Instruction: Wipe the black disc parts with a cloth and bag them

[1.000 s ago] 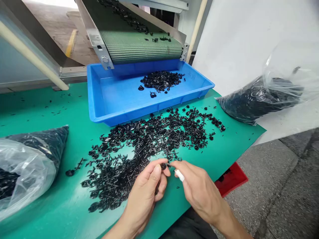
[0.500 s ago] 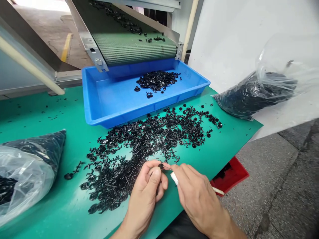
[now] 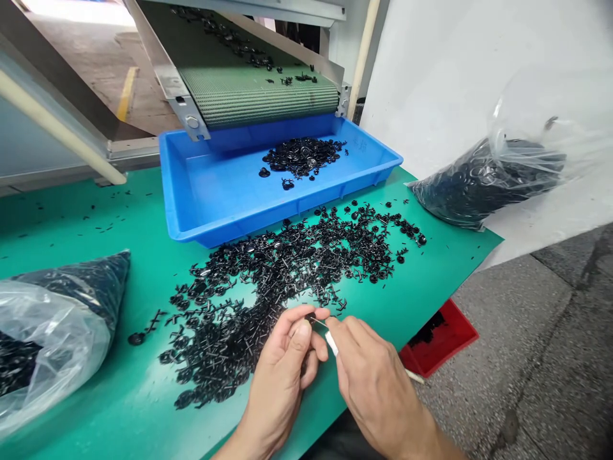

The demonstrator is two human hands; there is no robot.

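Note:
Near the table's front edge, my left hand [image 3: 282, 374] pinches a small round black plastic part [image 3: 310, 317] between thumb and forefinger. Its other fingers are curled, and a little black shows behind them. My right hand [image 3: 380, 383] is closed on a thin pointed tool with a white handle [image 3: 331, 344]. The tool's slim shaft reaches to the black part and seems to touch it. Just beyond both hands, a wide heap of black plastic pieces [image 3: 253, 332], round discs and thin cross-shaped bits, is spread over the green tabletop [image 3: 431, 262].
A blue tray [image 3: 230, 227] with black pieces stands under the end of a green conveyor belt [image 3: 263, 105]. Clear plastic bags of black pieces lie at left [image 3: 71, 345] and right [image 3: 488, 185]. Below the right edge sits a red bin [image 3: 453, 348].
My right hand has shifted slightly left, bringing the tool's handle closer to the black part. My left hand keeps its pinch. The view has shifted a little.

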